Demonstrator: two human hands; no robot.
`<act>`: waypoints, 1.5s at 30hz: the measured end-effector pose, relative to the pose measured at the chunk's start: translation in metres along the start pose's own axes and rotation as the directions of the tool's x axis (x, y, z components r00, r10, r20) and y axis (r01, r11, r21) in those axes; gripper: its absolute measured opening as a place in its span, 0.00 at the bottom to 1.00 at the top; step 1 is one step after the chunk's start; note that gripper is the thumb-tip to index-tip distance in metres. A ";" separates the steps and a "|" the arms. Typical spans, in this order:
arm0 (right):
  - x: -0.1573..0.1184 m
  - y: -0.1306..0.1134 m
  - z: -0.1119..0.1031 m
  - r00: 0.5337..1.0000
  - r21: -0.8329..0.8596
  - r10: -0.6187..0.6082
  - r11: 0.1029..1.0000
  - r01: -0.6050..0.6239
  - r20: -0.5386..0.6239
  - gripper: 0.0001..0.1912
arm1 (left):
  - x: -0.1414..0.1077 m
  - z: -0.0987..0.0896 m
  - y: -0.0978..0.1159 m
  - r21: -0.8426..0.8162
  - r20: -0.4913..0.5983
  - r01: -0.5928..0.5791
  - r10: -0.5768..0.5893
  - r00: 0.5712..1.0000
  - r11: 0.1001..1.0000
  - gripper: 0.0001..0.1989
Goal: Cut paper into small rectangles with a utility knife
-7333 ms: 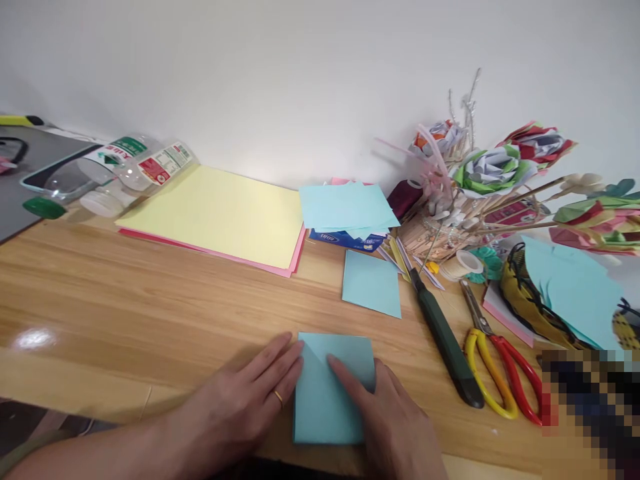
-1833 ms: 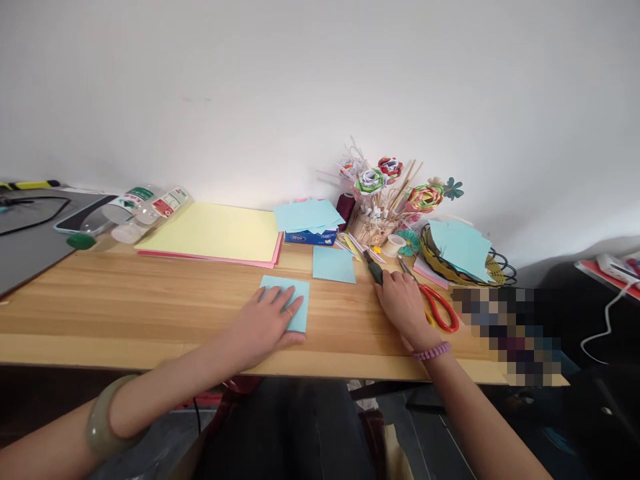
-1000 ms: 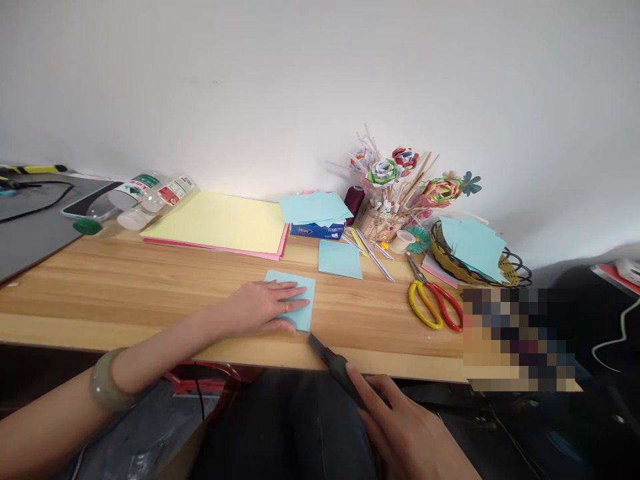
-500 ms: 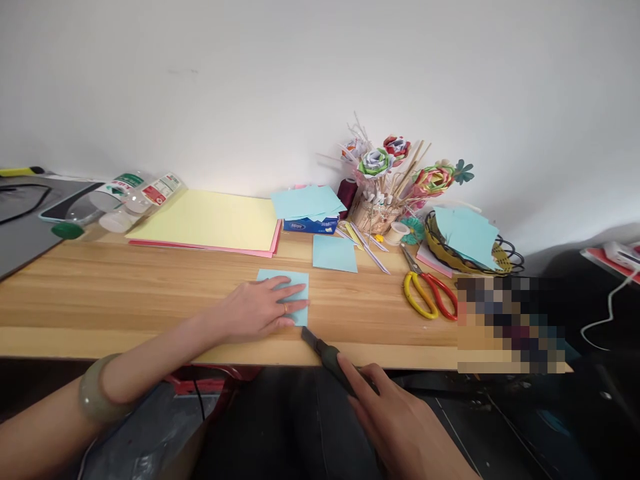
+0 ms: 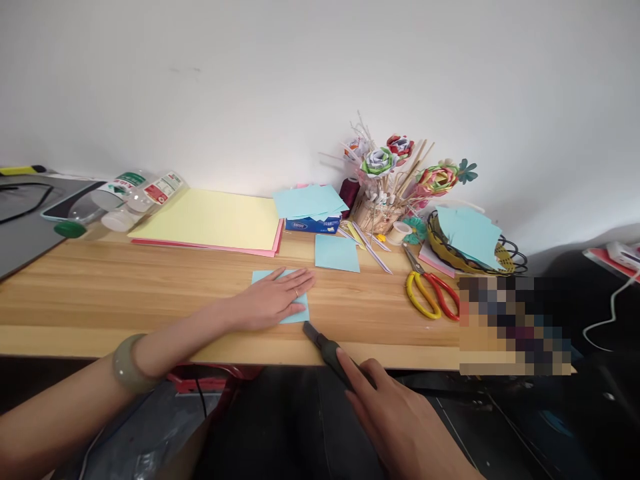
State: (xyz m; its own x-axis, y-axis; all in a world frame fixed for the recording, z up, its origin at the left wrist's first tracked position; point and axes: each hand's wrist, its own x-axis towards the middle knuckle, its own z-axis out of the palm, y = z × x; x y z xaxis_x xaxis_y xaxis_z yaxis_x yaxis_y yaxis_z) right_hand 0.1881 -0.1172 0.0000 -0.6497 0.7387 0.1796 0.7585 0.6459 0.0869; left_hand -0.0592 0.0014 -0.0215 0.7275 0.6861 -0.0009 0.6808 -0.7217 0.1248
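My left hand [image 5: 273,299] lies flat with fingers stretched over a small square of light blue paper [image 5: 300,316] on the wooden table. The hand covers most of that sheet, and its fingertips reach past the right edge. A dark-handled utility knife [image 5: 327,351] is gripped in my right hand [image 5: 393,407], its tip beside the sheet's near right corner. Whether the tip touches the paper I cannot tell. Another blue paper square [image 5: 337,253] lies beyond, to the right.
A yellow sheet [image 5: 215,220] tops a stack at the back left, beside plastic bottles [image 5: 120,200]. Blue sheets rest on a blue box [image 5: 313,225]. Paper flowers [image 5: 379,161], scissors [image 5: 425,293] and a woven basket [image 5: 440,251] stand right. The table's near edge runs below my hands.
My left hand has slid right across the blue sheet, and the sheet sits slightly turned. The knife in my right hand has hardly moved.
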 end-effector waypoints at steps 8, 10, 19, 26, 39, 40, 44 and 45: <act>0.005 -0.002 0.002 0.999 -0.040 0.010 0.999 -0.012 -0.037 0.20 | -0.004 0.004 0.001 -0.013 0.047 0.033 -0.032 0.998 0.999 0.27; 0.005 -0.003 0.002 0.999 -0.062 0.012 0.998 -0.015 -0.037 0.19 | -0.003 0.004 0.001 -0.016 0.052 0.036 -0.035 0.998 0.999 0.27; 0.003 -0.003 0.005 0.999 -0.140 0.044 0.989 -0.044 0.003 0.21 | -0.001 0.004 0.001 -0.037 0.104 0.051 -0.047 0.993 0.998 0.29; 0.006 -0.001 0.005 0.999 -0.142 0.046 0.989 -0.041 0.028 0.21 | -0.001 0.003 0.001 -0.028 0.114 0.055 -0.052 0.992 0.998 0.29; 0.021 -0.001 0.000 0.997 -0.150 0.066 0.987 -0.059 0.043 0.23 | -0.001 0.001 0.002 -0.034 0.114 0.061 -0.057 0.992 0.998 0.28; 0.021 -0.001 0.000 0.997 -0.150 0.066 0.987 -0.058 0.046 0.23 | -0.002 0.001 0.003 -0.036 0.114 0.059 -0.054 0.992 0.998 0.28; 0.022 0.000 0.002 0.998 -0.162 0.047 0.986 -0.041 0.029 0.23 | -0.004 0.002 0.001 -0.071 0.022 0.049 -0.047 0.999 0.996 0.29; 0.022 -0.001 0.003 0.999 -0.165 0.040 0.986 -0.035 0.024 0.23 | -0.005 0.003 0.000 -0.073 -0.035 0.070 -0.073 0.997 0.995 0.29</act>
State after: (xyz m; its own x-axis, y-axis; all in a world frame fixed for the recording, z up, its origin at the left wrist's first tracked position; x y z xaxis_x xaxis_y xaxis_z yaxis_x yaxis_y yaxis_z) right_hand 0.1736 -0.1010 0.0008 -0.6200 0.7682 0.1595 0.7791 0.5787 0.2410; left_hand -0.0623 -0.0020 -0.0246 0.6725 0.7397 0.0243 0.7223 -0.6631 0.1965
